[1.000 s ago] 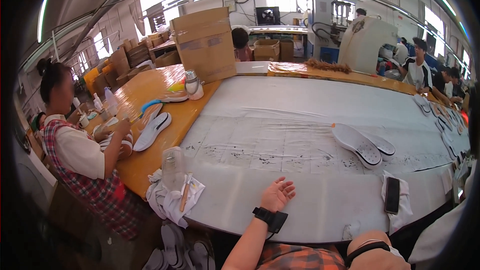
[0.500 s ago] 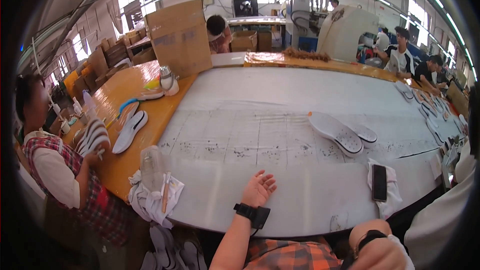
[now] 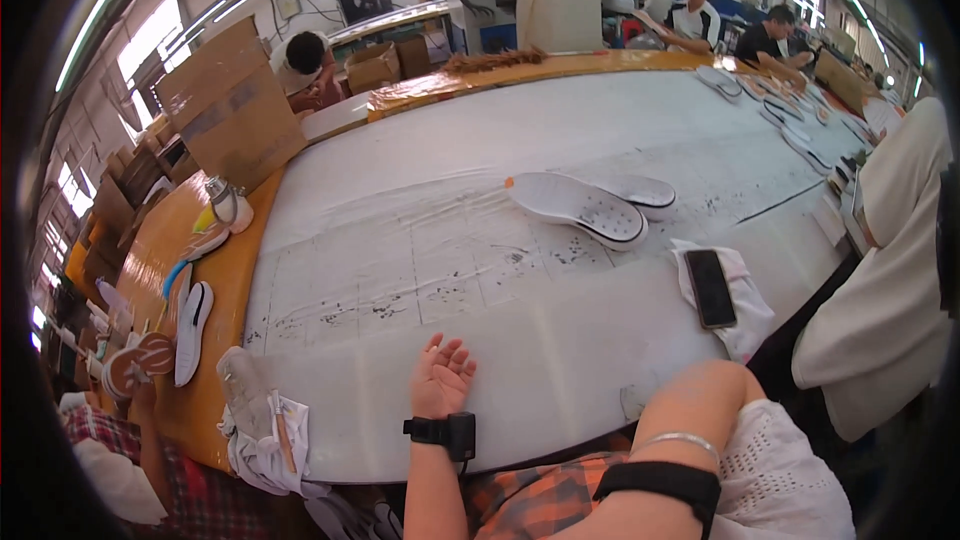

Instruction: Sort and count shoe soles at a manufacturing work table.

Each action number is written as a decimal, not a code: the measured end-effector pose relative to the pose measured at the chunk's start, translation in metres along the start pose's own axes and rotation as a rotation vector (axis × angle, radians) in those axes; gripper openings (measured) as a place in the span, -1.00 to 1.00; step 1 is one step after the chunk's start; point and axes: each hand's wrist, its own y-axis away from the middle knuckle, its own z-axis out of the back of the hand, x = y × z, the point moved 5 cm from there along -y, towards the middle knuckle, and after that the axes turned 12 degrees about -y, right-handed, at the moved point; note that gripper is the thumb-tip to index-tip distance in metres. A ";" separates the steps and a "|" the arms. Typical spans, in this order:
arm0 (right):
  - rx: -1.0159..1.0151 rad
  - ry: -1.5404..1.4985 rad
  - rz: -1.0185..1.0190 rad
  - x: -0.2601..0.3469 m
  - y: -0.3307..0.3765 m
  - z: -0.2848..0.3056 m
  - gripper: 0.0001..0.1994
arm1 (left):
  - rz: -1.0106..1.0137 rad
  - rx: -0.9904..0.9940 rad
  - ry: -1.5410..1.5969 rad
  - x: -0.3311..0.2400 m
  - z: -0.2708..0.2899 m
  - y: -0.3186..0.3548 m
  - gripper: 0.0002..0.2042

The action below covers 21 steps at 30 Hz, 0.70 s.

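Observation:
My left hand (image 3: 443,377) lies palm up at the near side of the white tabletop (image 3: 500,380), fingers loosely curled and apart, holding nothing. A black strap with a small box is on its wrist. My right arm bends back toward my body at the lower right, with a bangle and a black band on it. Only part of my right hand (image 3: 600,522) shows at the lower edge; its fingers are hidden. Beyond my left hand lies a white shoe sole (image 3: 575,206) with an orange tip, overlapping a second sole (image 3: 650,192).
A phone (image 3: 710,288) rests on a white cloth (image 3: 748,315) at right. On the left are a clear bottle (image 3: 243,385), a brush (image 3: 283,430) on rags, a sole (image 3: 193,335) and a cardboard box (image 3: 230,105). A co-worker at left holds soles (image 3: 140,360); more people sit around.
The view has swung right and down, so the table's things sit farther left. My right arm has drawn in across my body. The co-worker at left has turned the soles in hand.

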 end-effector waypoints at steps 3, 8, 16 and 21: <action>0.180 0.072 -0.092 0.009 0.011 0.012 -0.69 | 0.021 0.030 0.015 0.004 -0.007 -0.004 -0.71; 0.145 0.000 -0.068 0.051 0.040 0.065 -0.83 | 0.031 -0.002 -0.006 0.002 -0.014 -0.004 -0.72; -1.203 0.982 -0.552 0.057 0.261 0.294 -0.70 | 0.055 0.021 0.015 0.001 -0.007 0.001 -0.72; -1.659 1.392 -1.173 0.085 0.538 0.404 -0.32 | 0.101 0.065 0.038 0.008 -0.022 -0.006 -0.72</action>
